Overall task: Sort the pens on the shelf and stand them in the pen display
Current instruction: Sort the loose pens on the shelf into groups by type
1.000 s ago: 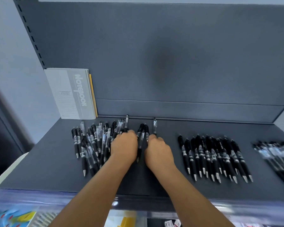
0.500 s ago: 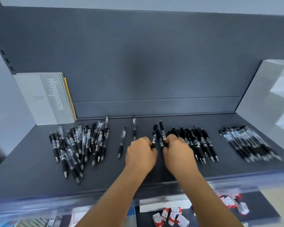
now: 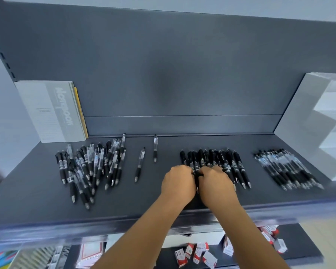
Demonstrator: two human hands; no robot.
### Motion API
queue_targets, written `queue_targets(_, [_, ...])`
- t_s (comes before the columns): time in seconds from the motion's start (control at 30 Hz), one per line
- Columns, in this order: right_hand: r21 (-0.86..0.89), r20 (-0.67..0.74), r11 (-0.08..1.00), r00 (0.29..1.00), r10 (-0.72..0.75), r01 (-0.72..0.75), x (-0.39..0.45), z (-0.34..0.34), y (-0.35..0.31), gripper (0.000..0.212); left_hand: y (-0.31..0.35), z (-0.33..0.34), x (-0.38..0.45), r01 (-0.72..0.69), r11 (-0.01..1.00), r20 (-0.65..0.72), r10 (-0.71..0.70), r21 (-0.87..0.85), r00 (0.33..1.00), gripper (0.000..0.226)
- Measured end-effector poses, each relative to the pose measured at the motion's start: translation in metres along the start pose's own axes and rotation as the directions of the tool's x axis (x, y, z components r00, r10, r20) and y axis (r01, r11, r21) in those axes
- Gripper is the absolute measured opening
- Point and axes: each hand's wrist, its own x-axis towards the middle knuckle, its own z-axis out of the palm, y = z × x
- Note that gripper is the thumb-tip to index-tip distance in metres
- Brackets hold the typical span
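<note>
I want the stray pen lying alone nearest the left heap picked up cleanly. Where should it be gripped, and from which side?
Pinch the lone pen from above at its black rubber grip near the tip end. It lies flat on the shelf, apart from its neighbours, tip toward the front edge, so fingers fit on both sides.

Dark shelf (image 3: pixel 37 193) with pens (image 3: pixel 89 167) in heaps, notebook (image 3: pixel 52 111) behind

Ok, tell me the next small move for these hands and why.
Probably let go and reach left for the two stray pens: both the left hand and the right hand have pushed their few pens against the middle group, while the left pile lies unsorted.
</note>
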Motion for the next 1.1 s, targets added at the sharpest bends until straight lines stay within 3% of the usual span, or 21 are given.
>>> queue_targets(0.17, [0.017, -0.051, 0.998, 0.996, -0.067, 0.068, -0.001, -0.004, -0.010, 0.028, -0.012, -0.014, -0.006, -0.051, 0.995, -0.092, 0.059, 0.084, 0.994, 0.019])
queue_targets(0.33, [0.031, -0.055, 0.975, 0.975, -0.216, 0.218, 0.006, -0.007, -0.036, 0.038, -0.035, -0.036, -0.014, 0.006, 0.985, -0.099, 0.011, 0.174, 0.995, 0.039])
queue_targets(0.6, [0.066, 0.113, 0.933, 0.927, -0.358, 0.353, 0.035, 0.016, -0.083, 0.056, -0.073, -0.050, -0.011, 0.166, 0.947, -0.090, -0.147, 0.276, 0.985, 0.040])
queue_targets(0.77, [0.062, 0.196, 0.944, 0.923, -0.331, 0.325, 0.057, 0.036, -0.099, 0.047, -0.085, -0.046, -0.006, 0.195, 0.931, -0.052, -0.188, 0.309, 0.981, 0.019])
queue_targets(0.93, [0.043, 0.168, 0.961, 0.947, -0.275, 0.272, 0.072, 0.050, -0.105, 0.024, -0.089, -0.043, 0.000, 0.212, 0.926, -0.140, -0.176, 0.311, 0.974, 0.021])
queue_targets(1.1, [0.082, 0.103, 0.977, 0.973, -0.207, 0.199, 0.080, 0.051, -0.108, 0.025, -0.092, -0.045, 0.002, 0.260, 0.928, -0.169, -0.220, 0.267, 0.961, 0.023])
